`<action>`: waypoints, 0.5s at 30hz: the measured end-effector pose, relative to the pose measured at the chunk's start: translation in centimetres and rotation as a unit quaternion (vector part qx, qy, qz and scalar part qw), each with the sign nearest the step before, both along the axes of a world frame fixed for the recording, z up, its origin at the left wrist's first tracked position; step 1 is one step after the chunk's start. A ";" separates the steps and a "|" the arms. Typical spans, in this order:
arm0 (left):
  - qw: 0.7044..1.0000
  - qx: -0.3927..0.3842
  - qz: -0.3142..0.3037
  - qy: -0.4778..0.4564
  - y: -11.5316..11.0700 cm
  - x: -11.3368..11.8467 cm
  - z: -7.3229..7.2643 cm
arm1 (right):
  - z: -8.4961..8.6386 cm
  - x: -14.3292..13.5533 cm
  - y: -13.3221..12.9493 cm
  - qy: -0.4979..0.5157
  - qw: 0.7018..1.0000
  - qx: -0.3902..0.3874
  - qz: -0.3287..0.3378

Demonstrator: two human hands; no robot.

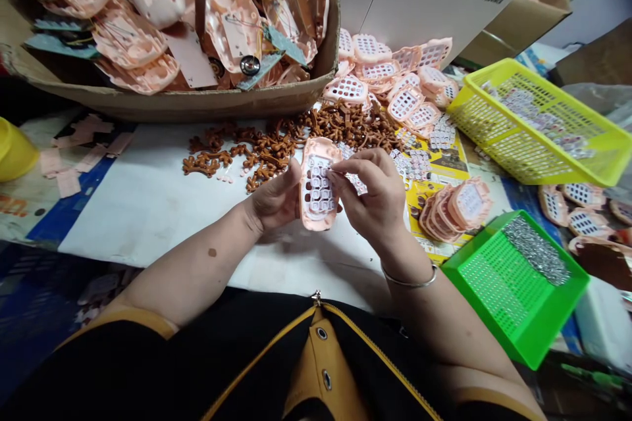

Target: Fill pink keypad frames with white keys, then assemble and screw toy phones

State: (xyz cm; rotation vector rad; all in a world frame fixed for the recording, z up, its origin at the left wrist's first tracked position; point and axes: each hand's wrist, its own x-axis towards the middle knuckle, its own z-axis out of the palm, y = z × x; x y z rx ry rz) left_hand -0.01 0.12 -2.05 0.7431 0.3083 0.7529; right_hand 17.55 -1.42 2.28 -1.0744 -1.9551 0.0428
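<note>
A pink plastic shell (319, 214) is held upright over the white table surface (148, 191). It has rows of holes, and pale square keys fill most of them; a few holes at its left side show dark. My left hand (276, 200) grips the shell by its left edge, fingers behind it. At the shell's right edge, the thumb and index finger of my right hand (372, 194) are pinched together against the key area; whatever is between them is too small to make out. Small brown plastic parts (345, 125) lie heaped just beyond the shell.
Behind stands a cardboard box (207, 105) of pink housings and circuit boards. Perforated pink shells (375, 69) are piled beside it. To the right are a yellow basket (533, 164), stacked shells (451, 210) and a green basket (530, 335) holding screws. A yellow container (14, 151) stands left.
</note>
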 end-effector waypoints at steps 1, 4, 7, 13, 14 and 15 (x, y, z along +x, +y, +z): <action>1.000 -0.007 0.011 -0.006 0.0 0.1 0.1 | -0.1 -0.1 -0.4 -0.005 1.000 0.009 0.000; 0.999 -0.021 0.039 -0.018 0.0 0.1 0.2 | -0.4 -0.1 -1.6 -0.054 0.997 0.037 0.046; 0.999 -0.019 0.030 -0.014 -0.1 0.2 0.1 | -0.7 0.0 -2.6 -0.128 0.988 0.056 0.061; 1.000 -0.003 0.007 -0.004 -0.1 0.1 0.2 | -0.7 -0.1 -3.0 -0.171 0.982 0.063 0.054; 1.000 -0.003 0.006 -0.002 -0.1 0.1 0.3 | -0.5 -0.1 -3.0 -0.177 0.980 0.064 0.057; 1.000 -0.002 0.003 0.003 -0.1 0.0 0.3 | -0.4 -0.1 -3.0 -0.183 0.980 0.065 0.053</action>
